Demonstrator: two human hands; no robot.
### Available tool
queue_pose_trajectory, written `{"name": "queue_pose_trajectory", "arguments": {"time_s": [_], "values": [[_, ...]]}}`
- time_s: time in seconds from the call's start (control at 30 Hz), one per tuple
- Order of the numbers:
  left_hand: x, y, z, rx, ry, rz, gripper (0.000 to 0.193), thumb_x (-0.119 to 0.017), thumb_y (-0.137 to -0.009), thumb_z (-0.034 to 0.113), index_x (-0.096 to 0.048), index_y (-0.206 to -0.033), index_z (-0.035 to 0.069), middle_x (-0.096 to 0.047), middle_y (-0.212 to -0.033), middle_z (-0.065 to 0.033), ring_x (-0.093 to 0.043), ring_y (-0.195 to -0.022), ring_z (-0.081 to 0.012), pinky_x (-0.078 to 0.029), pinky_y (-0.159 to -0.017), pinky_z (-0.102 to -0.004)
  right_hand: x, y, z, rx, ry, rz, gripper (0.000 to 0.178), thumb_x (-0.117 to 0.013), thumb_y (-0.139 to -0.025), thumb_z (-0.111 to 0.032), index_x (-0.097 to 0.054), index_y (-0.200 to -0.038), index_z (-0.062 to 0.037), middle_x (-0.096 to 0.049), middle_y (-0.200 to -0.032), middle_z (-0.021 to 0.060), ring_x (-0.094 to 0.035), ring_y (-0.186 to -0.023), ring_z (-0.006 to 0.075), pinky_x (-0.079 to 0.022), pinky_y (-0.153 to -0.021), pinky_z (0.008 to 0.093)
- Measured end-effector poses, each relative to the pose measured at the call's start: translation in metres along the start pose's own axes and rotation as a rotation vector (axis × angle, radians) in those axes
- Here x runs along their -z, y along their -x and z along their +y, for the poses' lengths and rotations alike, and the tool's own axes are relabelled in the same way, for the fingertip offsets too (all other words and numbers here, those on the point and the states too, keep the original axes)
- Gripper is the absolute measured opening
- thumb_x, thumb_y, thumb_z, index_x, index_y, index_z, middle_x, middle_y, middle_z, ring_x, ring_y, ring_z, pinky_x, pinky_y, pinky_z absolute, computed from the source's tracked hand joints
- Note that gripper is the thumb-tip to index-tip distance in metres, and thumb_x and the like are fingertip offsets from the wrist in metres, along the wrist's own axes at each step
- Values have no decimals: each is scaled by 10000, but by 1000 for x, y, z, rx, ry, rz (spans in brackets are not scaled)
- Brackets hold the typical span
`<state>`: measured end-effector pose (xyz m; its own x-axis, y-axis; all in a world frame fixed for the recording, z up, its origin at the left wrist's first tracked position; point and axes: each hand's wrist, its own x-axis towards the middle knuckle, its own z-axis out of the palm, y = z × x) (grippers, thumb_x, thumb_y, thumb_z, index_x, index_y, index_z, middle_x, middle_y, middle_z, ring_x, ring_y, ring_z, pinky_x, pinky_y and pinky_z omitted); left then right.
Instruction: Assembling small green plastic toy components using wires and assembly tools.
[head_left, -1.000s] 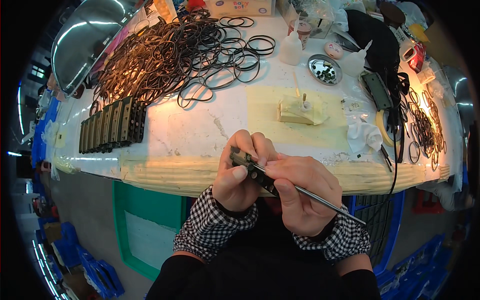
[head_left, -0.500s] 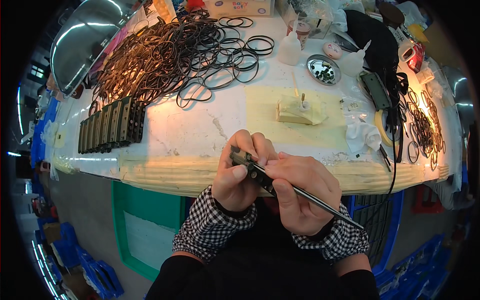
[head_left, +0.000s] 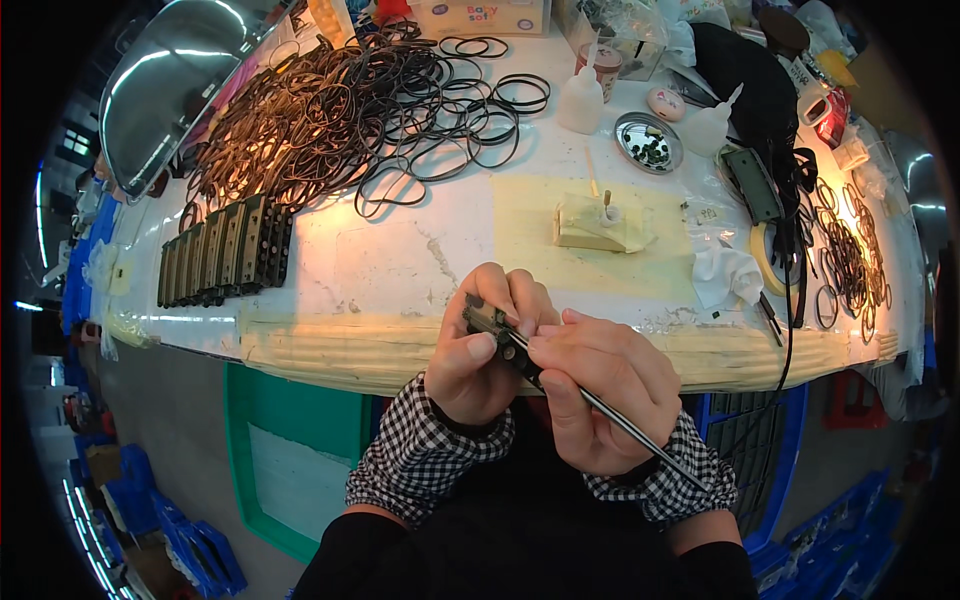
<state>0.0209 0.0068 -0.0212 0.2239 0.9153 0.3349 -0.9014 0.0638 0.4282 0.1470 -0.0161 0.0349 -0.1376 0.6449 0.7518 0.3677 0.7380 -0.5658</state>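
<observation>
Near the table's front edge, my left hand [head_left: 475,360] pinches a dark olive-green narrow block [head_left: 487,318] with round knobs along its side. Its lower end is partly hidden by my fingers. My right hand [head_left: 610,385] is closed round slim metal tweezers [head_left: 640,435]. Their tip meets the block between my two hands, and the rear end slants down over my right sleeve. Similar olive-green blocks [head_left: 225,250] stand in a row at the left of the table.
A tangled heap of dark rubber bands [head_left: 320,130] covers the back left. A yellow-wrapped block [head_left: 590,228] sits ahead of my hands. Behind it are a white squeeze bottle [head_left: 580,100] and a metal dish [head_left: 625,125] of small green pieces. A green bin [head_left: 240,440] stands below.
The tweezers have turned a little in my right hand, their rear end dropping lower and slightly left. The block has tilted slightly in my left hand.
</observation>
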Motion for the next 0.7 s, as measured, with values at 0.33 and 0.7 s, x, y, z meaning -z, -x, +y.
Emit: {"name": "queue_pose_trajectory", "arguments": {"time_s": [0.33,0.7], "values": [[2,-2,1,91,148,-60,240,-571,-808,258,-455,-896,67,-489,-852,-77,-477,-812,-186,-412,-756,-315,0,5,-6,105,166,-70,138,-636,-857,-66,-624,-980,-5,-674,-892,111,-683,-843,252,-573,-805,383],[3,-3,4,199,312,-66,225,-584,-809,253,-468,-899,82,-479,-849,-55,-472,-833,-190,-410,-801,-337,7,3,-2,45,0,-55,216,-730,-774,-75,-650,-960,-1,-665,-890,104,-678,-825,246,-574,-794,374]]}}
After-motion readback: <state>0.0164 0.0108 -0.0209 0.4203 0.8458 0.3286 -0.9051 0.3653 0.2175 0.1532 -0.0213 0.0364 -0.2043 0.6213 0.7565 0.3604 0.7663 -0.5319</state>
